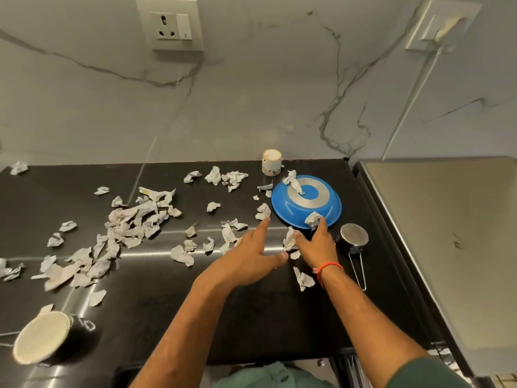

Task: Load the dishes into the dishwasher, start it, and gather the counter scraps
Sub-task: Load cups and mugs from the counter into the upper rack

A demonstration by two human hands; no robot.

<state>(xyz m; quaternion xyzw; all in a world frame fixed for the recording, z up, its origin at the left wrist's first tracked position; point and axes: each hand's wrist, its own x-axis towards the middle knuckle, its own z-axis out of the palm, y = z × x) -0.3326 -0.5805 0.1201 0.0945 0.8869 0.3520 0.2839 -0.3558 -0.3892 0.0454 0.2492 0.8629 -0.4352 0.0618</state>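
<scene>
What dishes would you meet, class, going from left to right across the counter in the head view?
Overturned dark cup → small patterned white cup → upside-down blue bowl → steel measuring cup with wire handle. Paper scraps are left out, being scattered throughout.

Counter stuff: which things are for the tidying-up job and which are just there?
For the job:
paper scraps
blue bowl, upside down
steel cup
black mug
small white cup
left hand
right hand

Just there:
wall socket
red wristband
</scene>
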